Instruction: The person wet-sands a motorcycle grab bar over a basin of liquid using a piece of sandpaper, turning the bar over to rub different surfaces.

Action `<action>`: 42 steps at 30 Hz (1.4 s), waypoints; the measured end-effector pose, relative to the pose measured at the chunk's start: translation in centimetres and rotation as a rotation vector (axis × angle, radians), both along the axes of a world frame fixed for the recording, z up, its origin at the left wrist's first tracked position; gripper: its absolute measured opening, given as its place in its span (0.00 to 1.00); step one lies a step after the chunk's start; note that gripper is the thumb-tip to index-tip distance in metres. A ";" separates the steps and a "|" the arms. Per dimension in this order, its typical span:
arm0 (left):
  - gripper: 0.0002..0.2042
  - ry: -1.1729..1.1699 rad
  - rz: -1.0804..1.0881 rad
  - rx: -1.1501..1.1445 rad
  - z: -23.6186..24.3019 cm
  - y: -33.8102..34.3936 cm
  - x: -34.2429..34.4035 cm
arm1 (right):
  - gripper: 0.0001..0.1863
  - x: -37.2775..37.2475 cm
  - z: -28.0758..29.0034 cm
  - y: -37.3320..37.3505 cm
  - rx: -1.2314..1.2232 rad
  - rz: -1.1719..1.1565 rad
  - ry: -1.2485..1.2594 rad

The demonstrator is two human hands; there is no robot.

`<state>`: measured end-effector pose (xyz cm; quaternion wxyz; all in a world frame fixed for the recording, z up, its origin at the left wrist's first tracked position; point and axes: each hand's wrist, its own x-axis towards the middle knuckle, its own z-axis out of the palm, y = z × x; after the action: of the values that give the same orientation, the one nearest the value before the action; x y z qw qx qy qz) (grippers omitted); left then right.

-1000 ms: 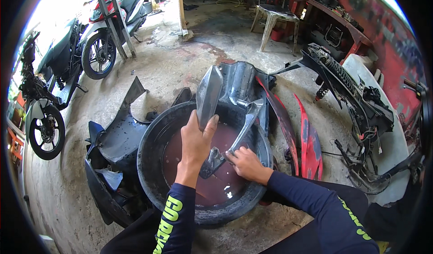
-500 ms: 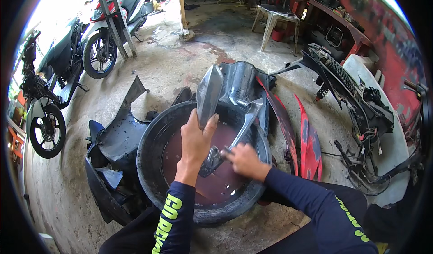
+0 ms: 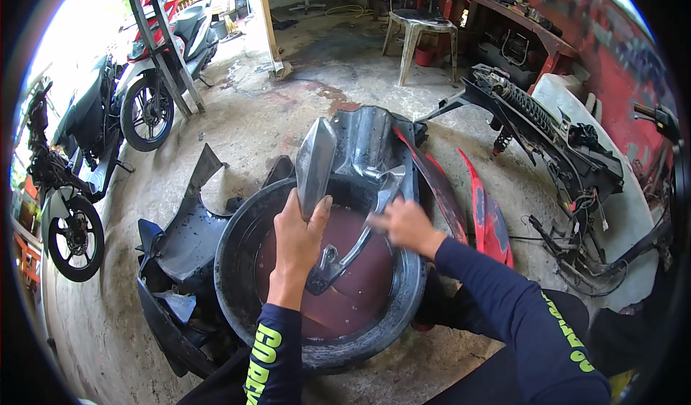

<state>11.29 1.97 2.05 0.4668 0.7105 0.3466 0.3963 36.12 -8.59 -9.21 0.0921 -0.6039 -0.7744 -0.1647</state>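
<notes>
My left hand point(image 3: 297, 234) grips a grey motorcycle trim piece, its flat pointed end point(image 3: 315, 164) sticking up past my fingers. A curved grey arm point(image 3: 358, 243) runs from below that hand toward the far right; whether both are one piece is hidden behind my hand. My right hand point(image 3: 409, 225), slightly blurred, is closed with its fingertips at the upper part of this arm. Anything small inside those fingers cannot be made out. Beneath both hands stands a round black tub point(image 3: 229, 282) with murky reddish water point(image 3: 360, 290).
Dark fairing panels point(image 3: 188, 228) lie left of the tub; red panels point(image 3: 489, 214) lie to the right. A grey molded part point(image 3: 363, 135) sits behind it. Farther off are a motorcycle frame point(image 3: 551, 138), a plastic chair point(image 3: 425, 27) and parked motorcycles point(image 3: 86, 128).
My right hand has slid up along the curved arm, away from its lower end. The view has shifted slightly; my left hand keeps its grip on the trim piece.
</notes>
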 end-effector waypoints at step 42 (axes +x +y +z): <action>0.17 0.054 -0.081 -0.018 2.9 -0.1 0.3 | 0.21 -0.5 -0.1 0.4 0.113 -0.160 0.175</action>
<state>11.64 1.90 4.91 0.4793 0.7301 0.3337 0.3548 35.67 -8.22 -9.29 0.1798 -0.6697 -0.7023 -0.1612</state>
